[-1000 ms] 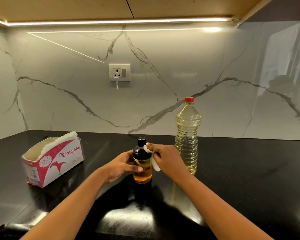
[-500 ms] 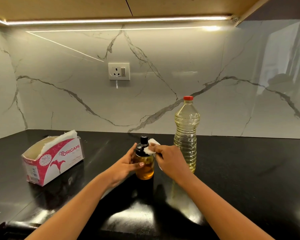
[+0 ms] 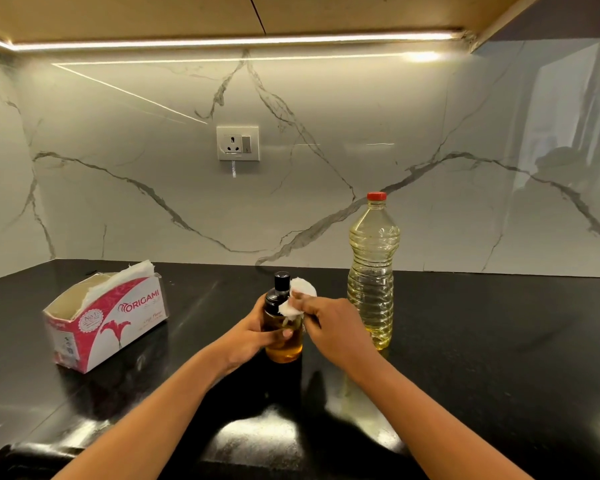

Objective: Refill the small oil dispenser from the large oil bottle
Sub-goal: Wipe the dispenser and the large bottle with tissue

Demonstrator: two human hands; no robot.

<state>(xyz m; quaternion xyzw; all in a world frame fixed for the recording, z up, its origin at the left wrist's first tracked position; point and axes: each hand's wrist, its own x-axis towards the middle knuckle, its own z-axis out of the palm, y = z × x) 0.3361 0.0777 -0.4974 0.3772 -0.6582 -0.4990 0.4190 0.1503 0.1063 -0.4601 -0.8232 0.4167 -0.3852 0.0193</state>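
We had the small oil dispenser (image 3: 283, 327) standing upright on the black desk (image 3: 499, 358), right in the middle and close to us. Our left hand (image 3: 248, 336) was wrapped around its glass body from the left, fingers (image 3: 280, 335) closed across the front, thumb side hidden behind the glass. Amber oil sat in the lower part of the dispenser, and its black cap (image 3: 281, 282) was on.

Our right hand (image 3: 333, 327) came in from the right with a crumpled white tissue (image 3: 300, 297) pinched in its fingers, and that tissue was pressed against the dispenser's dark shoulder, just beside the cap. The right-hand fingers were curled shut on the tissue; how much of them touched the glass itself, we could not tell.

Just beside the right hand, a little farther back, the large oil bottle (image 3: 373, 268) stood upright on the desk, its red cap (image 3: 376, 196) screwed on, pale yellow oil filling most of it. It stood apart from the dispenser, with the right hand between them.

Well off to the left sat an open red-and-white tissue box (image 3: 108, 323), marked ORIGAMI, with white tissues poking out of the top. Behind everything rose the white marble wall, a wall socket (image 3: 238, 143) set in it above the dispenser, and a light strip (image 3: 222, 41) glowed under the cabinet.
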